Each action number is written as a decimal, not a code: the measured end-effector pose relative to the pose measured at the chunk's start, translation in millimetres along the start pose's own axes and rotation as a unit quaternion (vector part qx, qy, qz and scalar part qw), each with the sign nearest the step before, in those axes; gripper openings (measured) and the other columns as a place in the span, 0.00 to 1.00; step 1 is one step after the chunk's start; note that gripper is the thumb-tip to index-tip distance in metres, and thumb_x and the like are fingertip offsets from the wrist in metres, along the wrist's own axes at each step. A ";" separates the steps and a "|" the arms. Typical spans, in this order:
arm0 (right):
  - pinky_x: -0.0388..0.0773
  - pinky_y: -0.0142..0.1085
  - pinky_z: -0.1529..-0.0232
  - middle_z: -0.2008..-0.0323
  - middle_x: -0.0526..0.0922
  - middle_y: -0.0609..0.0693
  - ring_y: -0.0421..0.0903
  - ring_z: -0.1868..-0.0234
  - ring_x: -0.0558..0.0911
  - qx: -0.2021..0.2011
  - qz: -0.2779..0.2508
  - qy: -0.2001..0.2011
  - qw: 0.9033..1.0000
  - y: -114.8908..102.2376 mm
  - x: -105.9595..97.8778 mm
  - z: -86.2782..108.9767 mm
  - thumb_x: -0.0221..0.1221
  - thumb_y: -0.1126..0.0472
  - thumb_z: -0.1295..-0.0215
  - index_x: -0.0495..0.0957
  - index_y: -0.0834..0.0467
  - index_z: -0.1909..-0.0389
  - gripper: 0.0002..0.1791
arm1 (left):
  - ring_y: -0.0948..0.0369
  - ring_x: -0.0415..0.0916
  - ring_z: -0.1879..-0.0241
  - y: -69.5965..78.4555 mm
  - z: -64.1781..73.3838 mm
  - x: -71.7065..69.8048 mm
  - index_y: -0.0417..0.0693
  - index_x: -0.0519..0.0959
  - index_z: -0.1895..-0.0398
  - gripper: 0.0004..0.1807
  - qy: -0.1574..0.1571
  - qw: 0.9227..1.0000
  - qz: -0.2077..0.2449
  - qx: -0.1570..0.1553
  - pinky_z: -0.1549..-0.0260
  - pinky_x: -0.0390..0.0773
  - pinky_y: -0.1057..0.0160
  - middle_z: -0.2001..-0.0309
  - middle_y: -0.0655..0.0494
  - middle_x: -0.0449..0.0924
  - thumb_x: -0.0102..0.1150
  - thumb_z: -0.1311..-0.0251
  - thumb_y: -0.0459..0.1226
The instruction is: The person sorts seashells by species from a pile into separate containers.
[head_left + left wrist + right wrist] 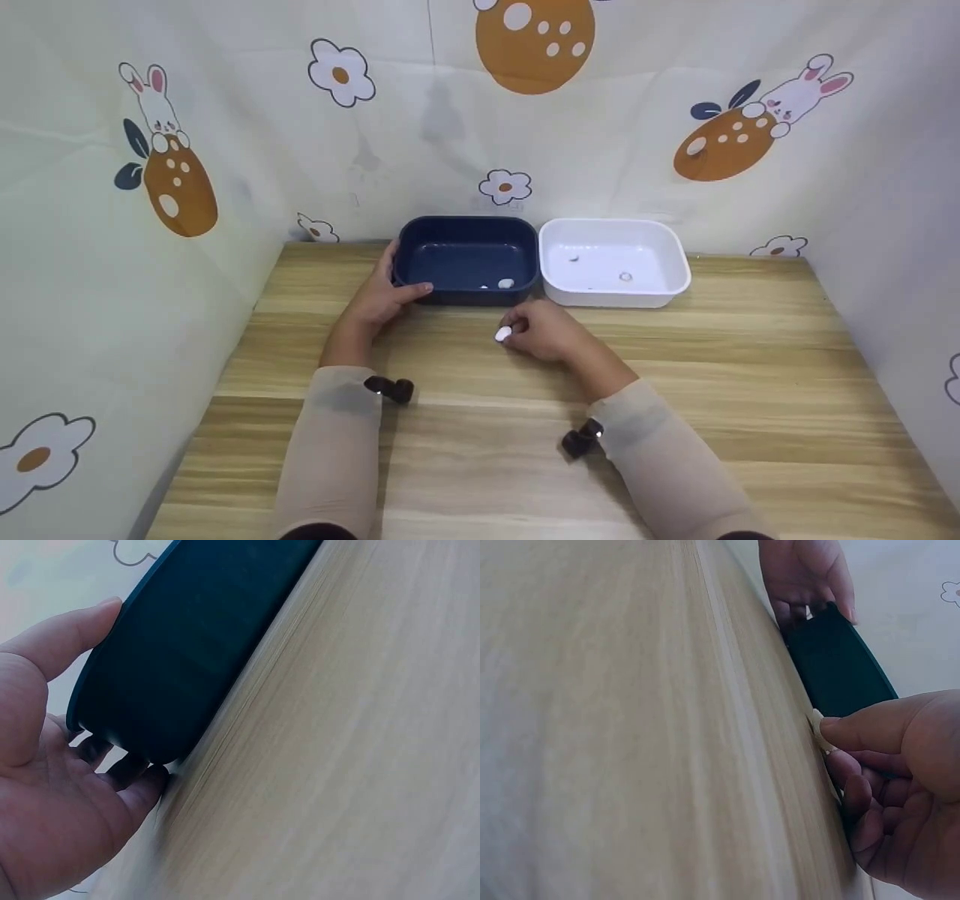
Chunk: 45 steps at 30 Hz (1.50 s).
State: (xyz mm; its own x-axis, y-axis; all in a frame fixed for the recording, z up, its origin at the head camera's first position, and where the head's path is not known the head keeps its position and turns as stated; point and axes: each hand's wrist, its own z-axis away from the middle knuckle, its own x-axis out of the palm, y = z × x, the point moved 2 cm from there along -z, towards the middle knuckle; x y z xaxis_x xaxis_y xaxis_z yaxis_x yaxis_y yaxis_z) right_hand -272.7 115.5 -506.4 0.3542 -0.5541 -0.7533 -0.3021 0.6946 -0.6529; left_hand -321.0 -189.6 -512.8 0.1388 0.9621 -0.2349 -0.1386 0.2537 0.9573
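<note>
A dark blue rectangular basin (466,297) stands at the back of the table. Around its left end curls my left hand (377,297), the thumb on the front rim; the left wrist view shows the fingers (146,791) against the end wall. Just in front of the basin's right part, my right hand (546,330) pinches a small white oval pebble-like piece (503,334) between thumb and fingers. In the right wrist view that piece (821,731) looks thin and cream-coloured, close to the tabletop. A similar white piece (506,283) lies inside the basin, with a smaller speck beside it.
To the right of the blue basin stands a white basin (615,300), almost touching it, with a small round translucent piece (625,277) and a tiny dark-edged bit (574,259) inside. Patterned cloth (420,150) rises behind and at both sides of the wooden table (465,450).
</note>
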 end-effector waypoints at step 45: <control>0.79 0.34 0.56 0.60 0.87 0.49 0.42 0.61 0.82 0.051 -0.092 0.081 0.991 -24.5 -37.0 3.6 0.69 0.61 0.32 0.88 0.57 0.46 0.15 | 0.53 0.37 0.12 0.9 1.7 1.6 0.67 0.41 0.11 0.66 -0.003 1.000 0.028 -0.001 0.13 0.38 0.50 0.10 0.55 0.39 0.80 0.42 0.40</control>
State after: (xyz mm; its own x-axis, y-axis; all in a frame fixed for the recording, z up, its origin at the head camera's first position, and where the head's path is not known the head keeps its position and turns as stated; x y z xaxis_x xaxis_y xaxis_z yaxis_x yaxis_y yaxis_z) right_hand -275.2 120.7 -462.2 0.2458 -0.7368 -0.6299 -0.1520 0.6125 -0.7758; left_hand -319.3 -188.0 -512.1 0.1370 0.9742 -0.1796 -0.1475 0.1993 0.9688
